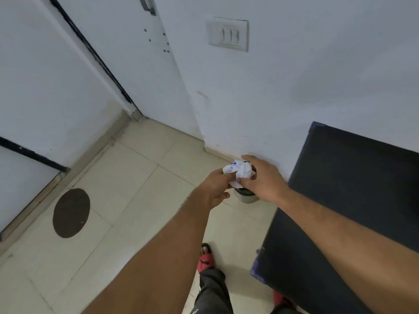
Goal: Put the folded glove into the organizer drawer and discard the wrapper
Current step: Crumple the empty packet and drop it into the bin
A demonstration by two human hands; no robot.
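Observation:
A crumpled white wrapper (240, 172) with a bit of blue print is held between both hands, out in front of me. My left hand (215, 185) pinches its left side. My right hand (264, 177) grips its right side from above. Directly under the hands stands a small grey waste bin (246, 197) on the floor against the wall; most of it is hidden by my hands. No glove or organizer drawer is in view.
A dark table top (353, 200) with blue edges stands at the right against the white wall. A white door (127, 53) is at the back left. A round brown floor cover (71, 213) lies left. My feet in red sandals (205, 259) stand on beige tiles.

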